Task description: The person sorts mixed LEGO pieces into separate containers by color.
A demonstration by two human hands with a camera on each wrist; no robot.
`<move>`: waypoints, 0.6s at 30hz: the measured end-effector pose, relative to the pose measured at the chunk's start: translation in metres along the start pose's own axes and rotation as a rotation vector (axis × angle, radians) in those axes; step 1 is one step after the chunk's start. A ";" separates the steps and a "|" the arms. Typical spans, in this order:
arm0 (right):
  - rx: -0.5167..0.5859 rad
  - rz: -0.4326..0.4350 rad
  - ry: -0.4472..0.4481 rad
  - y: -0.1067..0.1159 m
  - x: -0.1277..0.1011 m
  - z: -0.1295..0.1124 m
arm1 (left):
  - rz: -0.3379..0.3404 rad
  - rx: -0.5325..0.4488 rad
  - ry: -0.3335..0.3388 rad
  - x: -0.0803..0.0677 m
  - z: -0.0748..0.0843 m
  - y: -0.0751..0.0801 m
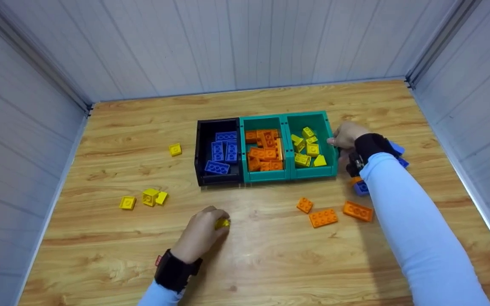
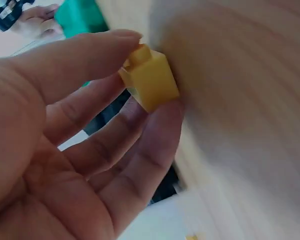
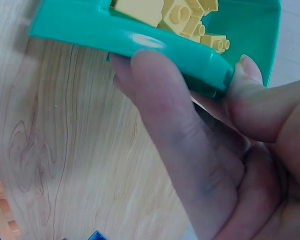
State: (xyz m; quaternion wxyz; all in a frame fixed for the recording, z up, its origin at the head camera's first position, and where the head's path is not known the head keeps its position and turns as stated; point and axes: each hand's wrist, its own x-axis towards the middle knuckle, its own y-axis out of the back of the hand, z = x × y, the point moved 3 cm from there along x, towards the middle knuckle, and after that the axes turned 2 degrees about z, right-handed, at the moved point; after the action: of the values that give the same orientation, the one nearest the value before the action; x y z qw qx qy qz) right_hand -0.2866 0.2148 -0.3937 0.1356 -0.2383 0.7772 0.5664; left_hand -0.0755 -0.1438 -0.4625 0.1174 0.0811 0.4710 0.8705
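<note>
Sorting plastic bricks by colour into three bins, partly done.

Head view: blue, orange and yellow bricks already fill the black plastic bin and two teal plastic bins; several yellow, orange and blue bricks lie loose on the wooden table.
Left wrist view: the left hand pinches a small yellow plastic brick, stud tilted up-left, no clear long axis.
Right wrist view: the right hand grips the teal bin's wall.

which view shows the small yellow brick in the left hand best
The left wrist view: the small yellow plastic brick fills the frame centre, pinched between the left hand's thumb and fingers. The head view shows only a yellow sliver past the knuckles. The right wrist view misses it.
</note>
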 end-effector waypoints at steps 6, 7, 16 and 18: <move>0.061 0.002 -0.021 -0.005 0.004 -0.001 | 0.037 -0.101 -0.135 0.040 0.051 0.005; 0.068 -0.003 -0.022 -0.006 0.005 -0.001 | 0.044 -0.100 -0.181 0.050 0.061 0.006; 0.062 -0.029 -0.026 -0.003 0.004 0.002 | -0.069 0.003 -0.360 0.155 0.137 0.000; 0.081 -0.025 -0.033 -0.001 0.005 0.002 | -0.104 0.054 -0.353 0.176 0.147 -0.003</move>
State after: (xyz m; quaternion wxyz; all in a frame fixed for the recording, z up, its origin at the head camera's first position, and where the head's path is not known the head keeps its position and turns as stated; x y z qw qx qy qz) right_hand -0.2908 0.2154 -0.3977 0.1651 -0.2327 0.7941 0.5366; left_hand -0.2070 0.0244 -0.3798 0.2409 0.2115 0.4696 0.8226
